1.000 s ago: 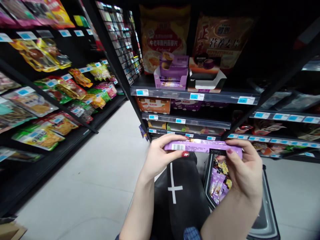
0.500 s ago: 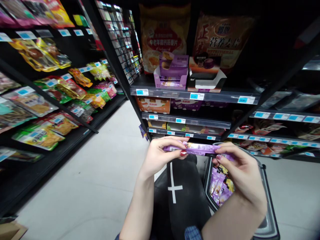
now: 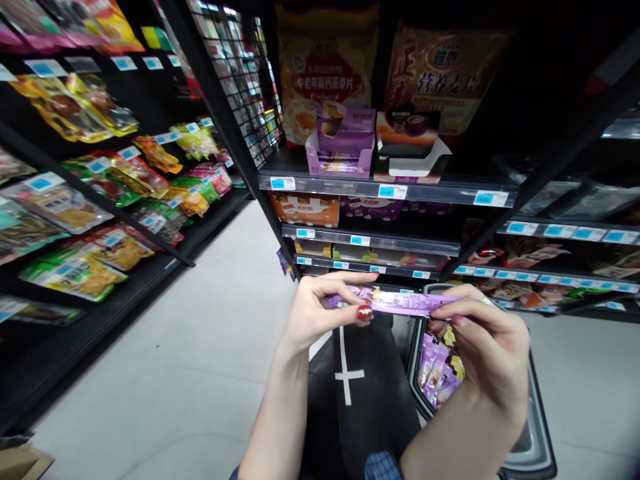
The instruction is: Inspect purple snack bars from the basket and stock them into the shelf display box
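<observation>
A long purple snack bar pack [image 3: 400, 301] is held level in front of me by both hands. My left hand [image 3: 320, 313] pinches its left end between thumb and fingers. My right hand [image 3: 487, 343] grips its right end, fingers curled over the top. The pack now shows a thin, shiny edge. Just below it a dark shopping basket [image 3: 533, 427] holds several purple and yellow snack packs [image 3: 440, 367].
A black shelf unit ahead carries a purple display box [image 3: 343, 143], a white display box [image 3: 413, 157] and blue price tags. Racks of bright snack bags [image 3: 75, 267] line the left. A grey floor aisle [image 3: 190, 347] runs between them. My dark trouser leg with a white cross [image 3: 349, 370] is below.
Both hands have turned the purple pack about its long axis, so its barcode face has rolled out of sight and only a thin edge shows. The hands stayed in place.
</observation>
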Demonstrator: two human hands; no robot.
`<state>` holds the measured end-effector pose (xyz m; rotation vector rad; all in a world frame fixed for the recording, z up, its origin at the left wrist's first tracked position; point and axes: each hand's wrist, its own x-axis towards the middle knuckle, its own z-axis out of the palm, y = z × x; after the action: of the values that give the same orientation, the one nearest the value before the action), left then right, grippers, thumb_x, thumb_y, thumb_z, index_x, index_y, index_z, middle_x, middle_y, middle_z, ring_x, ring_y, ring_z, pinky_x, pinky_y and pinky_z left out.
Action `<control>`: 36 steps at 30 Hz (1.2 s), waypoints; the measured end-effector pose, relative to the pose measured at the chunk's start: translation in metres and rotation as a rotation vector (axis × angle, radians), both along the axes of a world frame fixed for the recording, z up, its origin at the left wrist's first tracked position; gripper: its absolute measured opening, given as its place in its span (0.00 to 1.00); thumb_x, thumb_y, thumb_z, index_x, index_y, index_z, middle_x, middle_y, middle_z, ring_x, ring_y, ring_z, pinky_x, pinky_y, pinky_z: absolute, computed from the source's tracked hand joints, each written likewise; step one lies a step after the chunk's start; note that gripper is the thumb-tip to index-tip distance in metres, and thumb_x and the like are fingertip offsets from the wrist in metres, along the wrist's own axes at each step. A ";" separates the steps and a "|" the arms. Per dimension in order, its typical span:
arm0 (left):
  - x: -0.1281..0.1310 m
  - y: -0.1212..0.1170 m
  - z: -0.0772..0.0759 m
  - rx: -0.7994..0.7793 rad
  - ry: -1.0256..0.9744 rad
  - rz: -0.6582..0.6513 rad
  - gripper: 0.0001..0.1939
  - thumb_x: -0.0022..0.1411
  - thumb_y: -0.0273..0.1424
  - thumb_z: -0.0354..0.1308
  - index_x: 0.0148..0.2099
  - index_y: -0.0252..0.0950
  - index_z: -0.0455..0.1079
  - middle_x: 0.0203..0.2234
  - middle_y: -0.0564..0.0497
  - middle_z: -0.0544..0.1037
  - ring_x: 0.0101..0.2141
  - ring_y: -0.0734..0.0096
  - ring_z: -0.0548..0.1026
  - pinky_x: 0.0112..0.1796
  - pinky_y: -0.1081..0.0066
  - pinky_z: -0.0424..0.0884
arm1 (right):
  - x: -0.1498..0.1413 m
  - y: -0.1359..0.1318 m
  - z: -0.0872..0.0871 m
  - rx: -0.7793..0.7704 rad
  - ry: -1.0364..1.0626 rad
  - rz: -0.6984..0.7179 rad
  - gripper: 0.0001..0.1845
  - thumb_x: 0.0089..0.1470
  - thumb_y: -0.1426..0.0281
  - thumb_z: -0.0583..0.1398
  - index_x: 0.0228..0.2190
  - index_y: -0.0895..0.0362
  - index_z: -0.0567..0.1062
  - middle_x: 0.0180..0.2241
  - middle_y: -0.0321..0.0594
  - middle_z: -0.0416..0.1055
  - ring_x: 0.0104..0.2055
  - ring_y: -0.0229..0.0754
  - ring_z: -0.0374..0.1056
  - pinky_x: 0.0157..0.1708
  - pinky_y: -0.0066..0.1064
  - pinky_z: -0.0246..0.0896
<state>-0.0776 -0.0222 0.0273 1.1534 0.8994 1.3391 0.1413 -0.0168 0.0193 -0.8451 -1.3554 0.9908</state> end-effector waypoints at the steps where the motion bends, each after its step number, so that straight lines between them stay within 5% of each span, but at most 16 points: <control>1: 0.002 0.000 0.001 -0.002 0.015 0.032 0.05 0.44 0.24 0.68 0.23 0.32 0.75 0.39 0.42 0.80 0.30 0.63 0.80 0.26 0.71 0.79 | -0.002 0.001 0.000 0.000 -0.020 -0.036 0.05 0.48 0.70 0.63 0.25 0.55 0.80 0.31 0.39 0.69 0.26 0.35 0.67 0.21 0.28 0.66; 8: 0.012 0.000 -0.001 -0.024 -0.002 0.160 0.17 0.43 0.23 0.69 0.20 0.31 0.60 0.38 0.47 0.75 0.27 0.72 0.77 0.23 0.71 0.79 | -0.018 0.005 0.005 0.060 -0.217 -0.326 0.12 0.40 0.72 0.69 0.17 0.57 0.70 0.28 0.37 0.66 0.30 0.36 0.63 0.19 0.25 0.50; 17: 0.006 0.005 0.000 -0.060 -0.141 0.068 0.23 0.47 0.22 0.67 0.37 0.37 0.56 0.35 0.48 0.80 0.30 0.68 0.79 0.29 0.69 0.80 | -0.022 0.009 0.003 0.007 -0.044 -0.293 0.15 0.40 0.75 0.68 0.22 0.55 0.65 0.29 0.35 0.68 0.32 0.36 0.67 0.31 0.26 0.64; 28: -0.010 0.005 -0.004 -0.168 -0.149 -0.092 0.17 0.53 0.23 0.63 0.43 0.33 0.60 0.43 0.41 0.79 0.30 0.68 0.80 0.34 0.68 0.79 | -0.022 0.010 0.001 -0.119 0.166 -0.228 0.11 0.46 0.74 0.65 0.32 0.52 0.68 0.30 0.33 0.66 0.26 0.35 0.69 0.22 0.25 0.67; 32: -0.010 0.006 -0.001 -0.213 -0.203 -0.112 0.18 0.52 0.21 0.62 0.43 0.32 0.60 0.43 0.40 0.79 0.30 0.66 0.80 0.36 0.66 0.79 | -0.020 0.010 0.001 -0.166 0.185 -0.196 0.09 0.49 0.74 0.62 0.34 0.52 0.69 0.28 0.31 0.68 0.24 0.34 0.69 0.28 0.30 0.71; 36: -0.009 0.008 -0.003 -0.185 -0.190 -0.082 0.14 0.56 0.27 0.60 0.43 0.33 0.60 0.37 0.43 0.80 0.27 0.68 0.80 0.31 0.68 0.78 | -0.018 0.011 0.001 -0.172 0.184 -0.199 0.07 0.52 0.74 0.58 0.35 0.52 0.68 0.29 0.34 0.71 0.31 0.38 0.72 0.33 0.34 0.72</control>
<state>-0.0861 -0.0140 0.0242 0.8956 0.8107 1.2475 0.1236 -0.0053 0.0201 -0.9722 -1.0198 1.0119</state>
